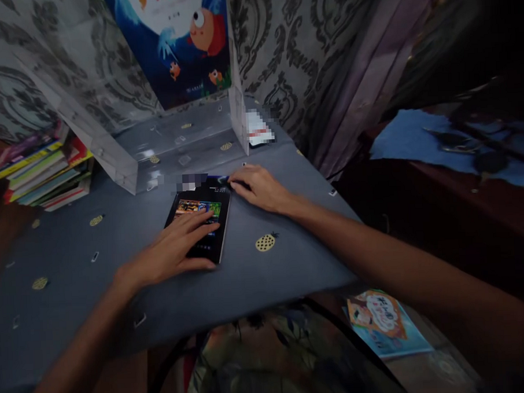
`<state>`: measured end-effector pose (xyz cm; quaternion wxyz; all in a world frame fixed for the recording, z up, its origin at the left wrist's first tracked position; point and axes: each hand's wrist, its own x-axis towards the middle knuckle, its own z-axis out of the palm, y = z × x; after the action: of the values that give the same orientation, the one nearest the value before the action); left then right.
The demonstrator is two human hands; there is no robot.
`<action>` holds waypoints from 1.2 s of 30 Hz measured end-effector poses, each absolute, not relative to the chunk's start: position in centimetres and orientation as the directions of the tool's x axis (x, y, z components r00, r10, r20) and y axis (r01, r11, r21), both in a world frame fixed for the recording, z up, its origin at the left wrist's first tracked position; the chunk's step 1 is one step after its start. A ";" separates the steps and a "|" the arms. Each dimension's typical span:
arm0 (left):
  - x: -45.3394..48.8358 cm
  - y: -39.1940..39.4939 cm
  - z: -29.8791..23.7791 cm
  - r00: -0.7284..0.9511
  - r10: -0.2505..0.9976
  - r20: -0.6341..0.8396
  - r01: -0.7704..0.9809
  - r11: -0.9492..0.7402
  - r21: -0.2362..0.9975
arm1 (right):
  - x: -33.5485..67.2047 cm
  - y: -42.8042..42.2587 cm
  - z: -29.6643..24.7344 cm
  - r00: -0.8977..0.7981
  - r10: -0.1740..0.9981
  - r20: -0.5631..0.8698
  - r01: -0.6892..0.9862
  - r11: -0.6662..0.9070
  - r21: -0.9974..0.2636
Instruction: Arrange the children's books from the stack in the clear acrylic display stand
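Black booklet (205, 196), left hand (177, 246) flat atop, fingers spread; right hand (259, 188) curled by its corner (pinch unclear) could crease it by tugging

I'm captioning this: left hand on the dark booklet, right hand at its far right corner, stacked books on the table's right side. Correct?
The stacked books are on the table's left side, not right, as the head view shows. The left hand, dark booklet and right hand are as you said.
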<state>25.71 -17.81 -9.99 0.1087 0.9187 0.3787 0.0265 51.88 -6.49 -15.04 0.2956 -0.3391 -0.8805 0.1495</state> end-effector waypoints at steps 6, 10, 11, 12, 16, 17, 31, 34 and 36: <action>24.3 -20.6 -10.8 0.708 0.698 0.108 0.691 -0.716 0.095 | 50.4 -8.5 -15.1 -0.632 0.623 0.461 0.492 0.782 -0.383; 24.7 -21.2 -11.5 0.722 0.668 0.180 0.683 -0.730 -0.032 | 49.2 -10.2 -15.3 -0.691 0.526 0.496 0.343 0.842 -0.416; 24.8 -21.3 -11.7 0.726 0.660 0.191 0.680 -0.731 -0.058 | 49.0 -10.4 -15.4 -0.706 0.500 0.502 0.304 0.854 -0.423; 24.9 -21.4 -11.8 0.730 0.654 0.199 0.677 -0.732 -0.075 | 48.8 -10.6 -15.4 -0.719 0.476 0.506 0.269 0.862 -0.429; 24.8 -21.7 -12.2 0.728 0.654 0.205 0.676 -0.734 -0.060 | 48.8 -10.9 -15.5 -0.747 0.433 0.505 0.203 0.871 -0.446; 24.7 -21.7 -12.2 0.724 0.659 0.205 0.680 -0.732 -0.047 | 48.8 -10.8 -15.5 -0.749 0.432 0.503 0.200 0.870 -0.450; 25.1 -21.8 -12.0 0.698 0.684 0.213 0.701 -0.714 -0.006 | 49.0 -11.8 -15.3 -0.810 0.371 0.455 0.160 0.885 -0.437; 25.1 -22.0 -11.9 0.679 0.706 0.202 0.718 -0.696 0.016 | 49.0 -12.3 -15.2 -0.847 0.329 0.417 0.160 0.906 -0.392; 25.0 -21.9 -11.6 0.681 0.701 0.212 0.708 -0.704 0.057 | 49.1 -12.5 -15.1 -0.862 0.318 0.396 0.165 0.912 -0.375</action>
<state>25.02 -21.89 -11.61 -0.0148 0.9167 0.3842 0.1092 49.06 -12.51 -15.08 0.2304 -0.1270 -0.9503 0.1663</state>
